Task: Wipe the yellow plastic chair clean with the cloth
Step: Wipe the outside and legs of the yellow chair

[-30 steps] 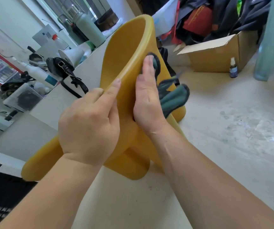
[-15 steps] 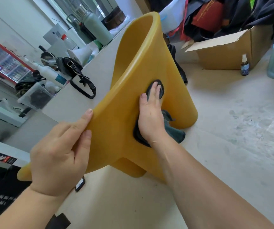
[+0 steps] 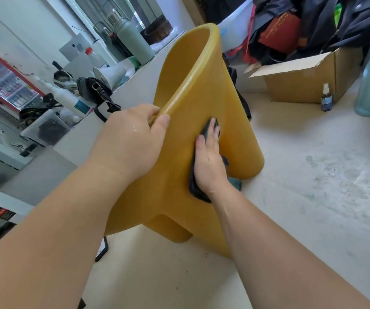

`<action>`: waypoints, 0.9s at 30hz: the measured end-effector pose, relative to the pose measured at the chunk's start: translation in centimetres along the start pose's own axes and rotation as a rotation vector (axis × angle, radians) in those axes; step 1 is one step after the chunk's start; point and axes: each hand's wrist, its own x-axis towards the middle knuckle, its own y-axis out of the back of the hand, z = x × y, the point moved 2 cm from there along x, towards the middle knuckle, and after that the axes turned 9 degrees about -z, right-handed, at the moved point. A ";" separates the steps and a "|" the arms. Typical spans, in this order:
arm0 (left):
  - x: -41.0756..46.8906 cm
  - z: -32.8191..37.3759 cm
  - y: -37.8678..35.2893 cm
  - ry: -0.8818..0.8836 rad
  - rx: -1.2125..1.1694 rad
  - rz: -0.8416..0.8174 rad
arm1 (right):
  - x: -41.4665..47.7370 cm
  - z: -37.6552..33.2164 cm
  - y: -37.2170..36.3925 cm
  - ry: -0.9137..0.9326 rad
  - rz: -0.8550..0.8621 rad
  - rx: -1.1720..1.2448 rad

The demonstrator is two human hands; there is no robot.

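The right hand (image 3: 208,161) lies flat, fingers straight, pressing a dark grey-green cloth (image 3: 193,184) on the side of the tilted yellow plastic chair (image 3: 193,85). The left hand (image 3: 130,139) grips the chair's rim with curled fingers. Behind, on the pale floor (image 3: 313,175), stands an open brown cardboard box (image 3: 302,85), its inside hidden; a small dark spray bottle (image 3: 326,99) stands just beside.

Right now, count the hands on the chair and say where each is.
2. The left hand grips the rim of the chair; the right hand presses the cloth flat against its outer side. Neither is hidden.
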 end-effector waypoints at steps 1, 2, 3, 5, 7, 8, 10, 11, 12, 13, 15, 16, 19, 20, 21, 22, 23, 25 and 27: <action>-0.1 -0.2 -0.1 -0.045 0.010 0.002 | -1.0 0.7 -0.1 -0.020 0.014 -0.039; -0.3 -0.3 -0.1 -0.088 0.037 0.019 | -2.0 1.1 -0.4 -0.017 0.042 -0.068; -0.5 -0.5 -0.1 -0.121 0.066 0.041 | -3.2 0.9 -1.0 0.014 0.067 -0.102; -0.7 -0.8 -0.2 -0.161 0.092 0.082 | -5.8 -0.6 -2.9 0.168 0.091 -0.194; -0.7 -0.9 -0.1 -0.183 0.106 0.102 | -7.0 -2.9 -4.7 0.327 0.078 -0.203; -0.6 -1.0 -0.2 -0.192 0.115 0.107 | -6.4 -4.0 -4.7 0.382 0.073 -0.162; -0.5 -1.1 -0.2 -0.211 0.126 0.112 | -3.5 -5.8 -3.2 0.441 0.107 -0.100; -0.5 -1.2 -0.1 -0.218 0.116 0.105 | -1.6 -6.6 -1.9 0.428 0.125 -0.069; -0.4 -1.3 -0.1 -0.222 0.098 0.087 | 0.2 -7.1 -0.5 0.378 0.129 -0.027; -0.3 -1.4 0.0 -0.224 0.079 0.059 | 1.7 -7.3 0.7 0.308 0.116 0.021; -0.2 -1.4 0.2 -0.216 0.045 -0.002 | 3.0 -6.9 1.9 0.215 0.077 0.077; -0.2 -1.4 0.3 -0.213 0.031 -0.021 | 2.9 -6.8 2.0 0.203 0.075 0.068; 0.1 -1.2 0.5 -0.205 -0.026 -0.030 | 1.4 -6.5 1.4 0.145 0.103 0.051; 0.2 -1.1 0.4 -0.194 -0.046 -0.033 | 0.9 -6.5 1.2 0.107 0.116 0.049; 0.3 -0.9 0.4 -0.181 -0.061 -0.047 | 0.4 -6.8 1.2 0.067 0.127 0.051; 0.4 -0.5 0.4 -0.168 -0.072 -0.070 | -0.1 -7.3 1.3 0.025 0.136 0.059; 0.4 -0.1 0.5 -0.156 -0.084 -0.092 | -0.5 -8.0 1.7 -0.022 0.149 0.078; 0.4 0.8 0.7 -0.158 -0.113 -0.119 | -1.1 -9.7 2.7 -0.128 0.174 0.128; 0.5 2.0 1.1 -0.155 -0.158 -0.160 | -1.5 -11.6 4.1 -0.224 0.193 0.124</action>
